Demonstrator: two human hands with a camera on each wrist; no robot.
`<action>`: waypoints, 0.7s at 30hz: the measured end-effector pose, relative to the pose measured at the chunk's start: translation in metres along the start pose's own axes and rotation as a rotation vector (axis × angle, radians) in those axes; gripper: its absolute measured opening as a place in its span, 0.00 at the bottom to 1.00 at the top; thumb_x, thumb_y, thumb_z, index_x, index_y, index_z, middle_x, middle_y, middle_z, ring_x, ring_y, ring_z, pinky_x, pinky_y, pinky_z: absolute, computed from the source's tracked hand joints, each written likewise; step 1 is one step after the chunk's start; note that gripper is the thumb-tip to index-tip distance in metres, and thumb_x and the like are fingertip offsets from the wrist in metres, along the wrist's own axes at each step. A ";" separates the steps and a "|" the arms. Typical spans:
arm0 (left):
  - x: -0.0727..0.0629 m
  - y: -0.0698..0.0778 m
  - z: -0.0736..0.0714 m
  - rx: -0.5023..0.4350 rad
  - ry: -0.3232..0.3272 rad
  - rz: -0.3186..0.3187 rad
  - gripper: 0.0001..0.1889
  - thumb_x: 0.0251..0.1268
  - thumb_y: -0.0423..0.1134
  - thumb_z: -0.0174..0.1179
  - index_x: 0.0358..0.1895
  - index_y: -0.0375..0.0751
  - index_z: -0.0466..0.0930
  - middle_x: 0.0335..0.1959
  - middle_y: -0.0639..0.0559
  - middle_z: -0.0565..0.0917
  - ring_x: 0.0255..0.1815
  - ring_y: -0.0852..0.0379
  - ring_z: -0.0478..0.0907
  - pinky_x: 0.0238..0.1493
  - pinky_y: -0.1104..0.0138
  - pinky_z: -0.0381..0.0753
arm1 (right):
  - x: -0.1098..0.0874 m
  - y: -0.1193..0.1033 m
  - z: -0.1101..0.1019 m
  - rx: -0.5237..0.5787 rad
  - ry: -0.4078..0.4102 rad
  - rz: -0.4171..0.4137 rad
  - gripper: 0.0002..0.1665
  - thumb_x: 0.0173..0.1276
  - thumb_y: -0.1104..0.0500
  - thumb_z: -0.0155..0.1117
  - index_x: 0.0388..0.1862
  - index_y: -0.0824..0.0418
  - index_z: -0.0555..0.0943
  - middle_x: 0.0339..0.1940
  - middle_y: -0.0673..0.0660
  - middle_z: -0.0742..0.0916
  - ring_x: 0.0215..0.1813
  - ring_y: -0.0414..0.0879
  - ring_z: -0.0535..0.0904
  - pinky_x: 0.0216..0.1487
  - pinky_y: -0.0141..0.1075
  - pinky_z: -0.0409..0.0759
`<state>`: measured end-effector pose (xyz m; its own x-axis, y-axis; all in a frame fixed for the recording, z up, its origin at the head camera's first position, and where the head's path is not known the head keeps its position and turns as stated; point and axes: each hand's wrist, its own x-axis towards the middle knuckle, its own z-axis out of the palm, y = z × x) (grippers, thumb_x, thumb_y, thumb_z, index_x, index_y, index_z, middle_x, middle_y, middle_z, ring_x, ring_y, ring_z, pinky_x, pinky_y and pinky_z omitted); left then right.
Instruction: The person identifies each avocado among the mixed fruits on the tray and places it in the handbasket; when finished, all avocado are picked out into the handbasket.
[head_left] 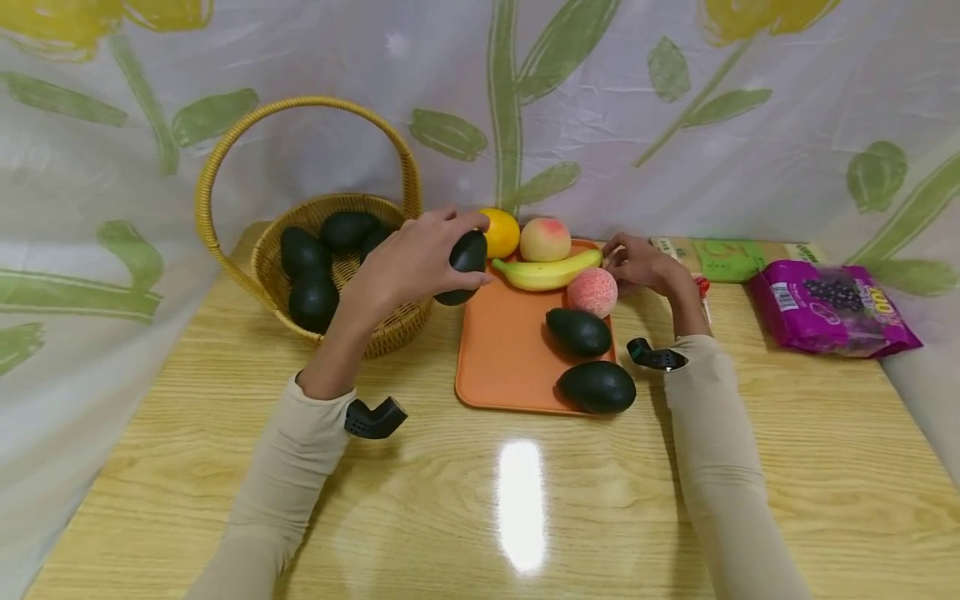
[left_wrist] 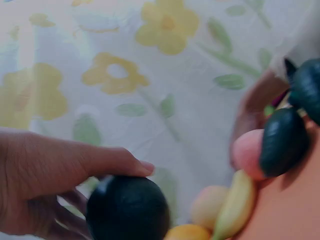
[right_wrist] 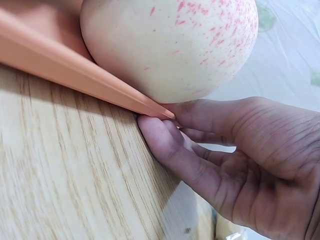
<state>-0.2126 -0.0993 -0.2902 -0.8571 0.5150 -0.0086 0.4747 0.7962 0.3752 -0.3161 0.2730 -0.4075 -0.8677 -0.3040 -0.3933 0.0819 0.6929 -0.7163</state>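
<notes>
My left hand (head_left: pixel 412 254) grips a dark avocado (head_left: pixel 463 265) between thumb and fingers, held above the gap between the wicker basket (head_left: pixel 390 333) and the orange tray (head_left: pixel 502 358). The left wrist view shows the thumb lying along this avocado (left_wrist: pixel 127 212). At the tray's far right corner, my right hand (head_left: pixel 643 265) pinches the rim, as the right wrist view shows with the tray edge (right_wrist: pixel 125 97) between its fingers. On the tray are an orange (head_left: pixel 501 233), a pale peach (head_left: pixel 545 240), a banana (head_left: pixel 551 273), a pink peach (head_left: pixel 592 292) and two avocados (head_left: pixel 596 387).
Several more avocados (head_left: pixel 311 298) lie in the basket, whose tall handle (head_left: pixel 315 102) arches above it. To the right are a purple grape package (head_left: pixel 828 308) and a green-and-brown flat packet (head_left: pixel 723 258). A flower-printed curtain (head_left: pixel 465 75) hangs behind the wooden table (head_left: pixel 420 517).
</notes>
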 end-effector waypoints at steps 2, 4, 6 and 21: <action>-0.004 -0.009 -0.006 -0.017 -0.025 -0.043 0.39 0.69 0.60 0.67 0.78 0.49 0.66 0.75 0.39 0.72 0.66 0.38 0.77 0.63 0.47 0.83 | 0.000 -0.001 0.001 0.006 0.000 -0.001 0.28 0.78 0.64 0.58 0.72 0.68 0.62 0.60 0.67 0.76 0.50 0.49 0.79 0.42 0.32 0.85; -0.008 -0.017 -0.013 -0.022 -0.042 -0.089 0.38 0.71 0.60 0.65 0.79 0.49 0.65 0.77 0.38 0.70 0.71 0.36 0.73 0.68 0.43 0.78 | -0.002 -0.002 0.002 0.012 -0.003 0.001 0.29 0.78 0.64 0.58 0.72 0.68 0.62 0.60 0.67 0.76 0.49 0.48 0.80 0.43 0.33 0.86; -0.013 -0.025 -0.019 -0.018 -0.043 -0.129 0.38 0.73 0.61 0.62 0.79 0.49 0.63 0.77 0.36 0.70 0.70 0.35 0.74 0.69 0.40 0.77 | -0.003 -0.003 0.003 0.021 -0.007 0.005 0.29 0.77 0.64 0.59 0.72 0.68 0.62 0.59 0.66 0.76 0.48 0.48 0.80 0.43 0.33 0.86; -0.029 -0.079 -0.036 0.012 -0.006 -0.388 0.44 0.72 0.65 0.61 0.82 0.45 0.59 0.76 0.34 0.72 0.39 0.37 0.87 0.53 0.40 0.81 | -0.001 -0.002 0.003 0.002 -0.004 0.002 0.29 0.78 0.65 0.58 0.73 0.69 0.61 0.60 0.68 0.76 0.50 0.50 0.79 0.41 0.31 0.85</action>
<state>-0.2321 -0.1888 -0.2860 -0.9722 0.1766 -0.1536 0.1175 0.9359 0.3322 -0.3140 0.2703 -0.4071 -0.8656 -0.3053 -0.3969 0.0847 0.6919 -0.7170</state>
